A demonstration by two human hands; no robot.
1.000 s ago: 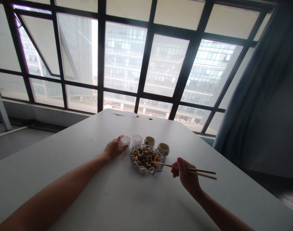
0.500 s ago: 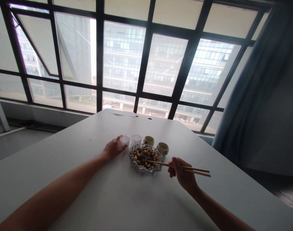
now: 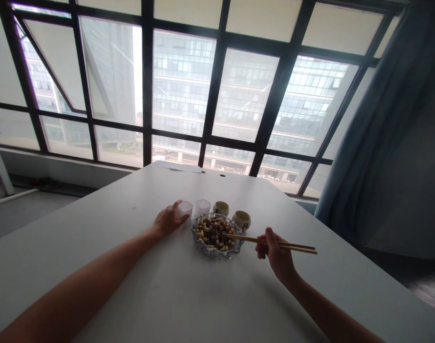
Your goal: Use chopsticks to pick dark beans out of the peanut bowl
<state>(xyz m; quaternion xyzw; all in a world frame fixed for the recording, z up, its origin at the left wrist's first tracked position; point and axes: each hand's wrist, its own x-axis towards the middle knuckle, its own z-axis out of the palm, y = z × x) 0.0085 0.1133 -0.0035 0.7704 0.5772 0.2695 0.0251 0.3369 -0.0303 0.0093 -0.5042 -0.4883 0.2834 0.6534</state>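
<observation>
A pair of wooden chopsticks (image 3: 292,246) is gripped in my right hand (image 3: 279,255), to the right of the glass bowl (image 3: 217,255). Their tips reach over the bowl, among the mixed nuts and dark seeds (image 3: 213,229) heaped in it. I cannot make out whether a piece sits between the tips. My left hand (image 3: 168,220) has its thumb and fingers around the left side of a frosted plastic cup (image 3: 185,208), which stands on the table. Right beside it is a second frosted cup (image 3: 202,207).
Two small cream ceramic cups with dark characters, a rear one (image 3: 221,208) and a right one (image 3: 242,219), stand behind the bowl. All rest on a white table (image 3: 189,300). Papers (image 3: 178,167) lie at its far edge, by the windows. A blue curtain (image 3: 360,133) hangs at right.
My right hand and the chopsticks have shifted slightly right and up, the tips moving with them, and the sticks now lie closer together. My left hand stays at the frosted cup.
</observation>
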